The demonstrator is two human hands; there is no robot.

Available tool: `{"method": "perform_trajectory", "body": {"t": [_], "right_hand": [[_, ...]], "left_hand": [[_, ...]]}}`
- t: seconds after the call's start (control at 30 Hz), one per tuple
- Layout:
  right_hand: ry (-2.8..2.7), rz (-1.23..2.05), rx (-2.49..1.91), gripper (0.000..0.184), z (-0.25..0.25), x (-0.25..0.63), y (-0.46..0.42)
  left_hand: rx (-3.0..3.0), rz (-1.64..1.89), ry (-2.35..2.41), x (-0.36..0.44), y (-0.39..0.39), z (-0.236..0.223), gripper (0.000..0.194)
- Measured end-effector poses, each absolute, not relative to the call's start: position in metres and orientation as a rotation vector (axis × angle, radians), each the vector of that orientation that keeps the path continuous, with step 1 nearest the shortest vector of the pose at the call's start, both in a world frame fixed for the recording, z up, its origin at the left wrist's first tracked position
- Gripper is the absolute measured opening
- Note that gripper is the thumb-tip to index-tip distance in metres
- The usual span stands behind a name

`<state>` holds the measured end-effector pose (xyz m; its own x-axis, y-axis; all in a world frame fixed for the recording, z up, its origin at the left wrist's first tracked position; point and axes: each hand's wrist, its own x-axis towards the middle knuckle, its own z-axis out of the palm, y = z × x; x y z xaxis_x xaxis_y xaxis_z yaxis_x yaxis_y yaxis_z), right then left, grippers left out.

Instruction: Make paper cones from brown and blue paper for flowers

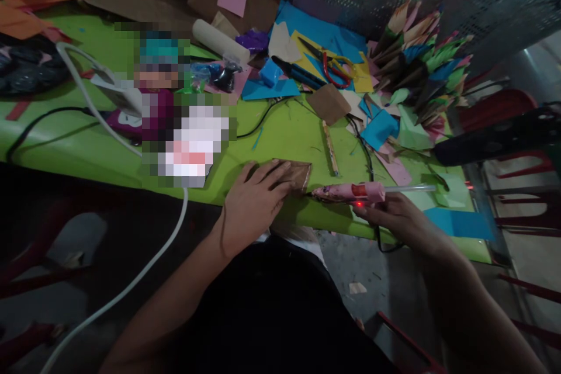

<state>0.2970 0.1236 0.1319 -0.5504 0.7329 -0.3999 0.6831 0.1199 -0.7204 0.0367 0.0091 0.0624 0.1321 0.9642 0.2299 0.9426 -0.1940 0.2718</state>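
My left hand (258, 196) lies with its fingers stretched over a piece of brown paper (301, 172) at the table's front edge, pressing it flat. A thin shiny line runs along the paper's right edge. My right hand (398, 216) is closed around a pink glue gun (346, 191), whose small red light is on. The gun's dark nozzle points left and is at or very near the lower right corner of the paper; whether it touches, I cannot tell. A clear glue stick (414, 188) sticks out of the gun's back. Part of the paper is hidden under my fingers.
A pencil (330, 149) lies beyond the glue gun on the green table (287, 128). Red-handled scissors (335, 70), paper scraps and a bunch of colourful paper cones (421, 64) sit farther back. A white cable (164, 251) hangs over the front edge at left, near a purple power strip (131, 120).
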Motion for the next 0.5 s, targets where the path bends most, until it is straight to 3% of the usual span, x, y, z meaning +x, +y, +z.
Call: {"method": "perform_trajectory", "body": {"t": [0.5], "right_hand": [[-2.267,1.593,-1.318,0.048,0.137,0.284,0.124]], "left_hand": [[2.319,0.602,1.944,0.037,0.009,0.06,0.026]]}}
